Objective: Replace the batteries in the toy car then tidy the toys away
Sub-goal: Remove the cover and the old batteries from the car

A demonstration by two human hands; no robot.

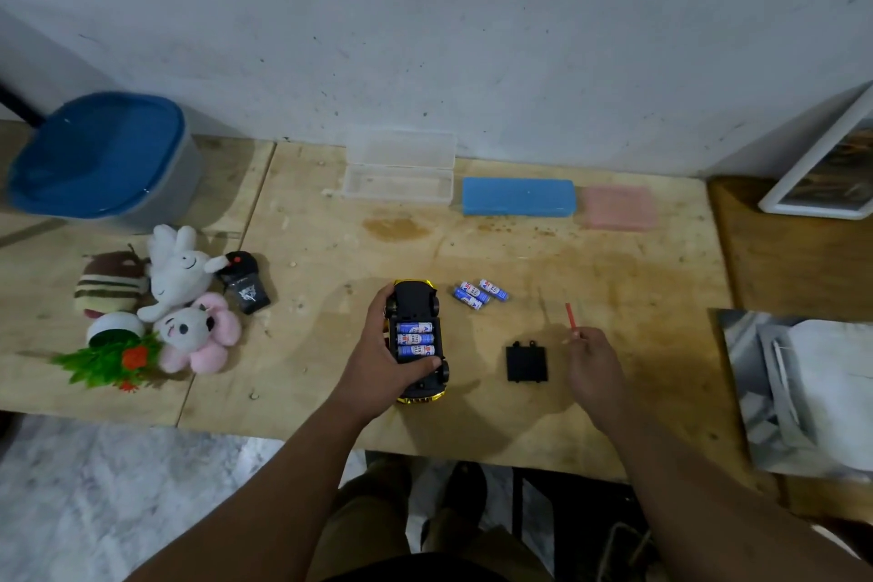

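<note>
Fingers of the left hand (378,352) curl over the upturned toy car (418,340), thumb at its near end, pinning it belly-up near the desk's (330,392) front edge, likely so the open bay stays steady; three batteries (415,339) sit in that bay, just beside the fingertips. At the right hand (593,369), curled fingers pinch a thin red screwdriver (570,318), tip raised away from the car. Between the hands lies the black battery cover (526,363), apart from both, probably waiting to be refitted. Three loose batteries (479,293) lie just beyond the car. Plush toys (189,302) crowd the left edge beside a blue-lidded bin (101,156).
</note>
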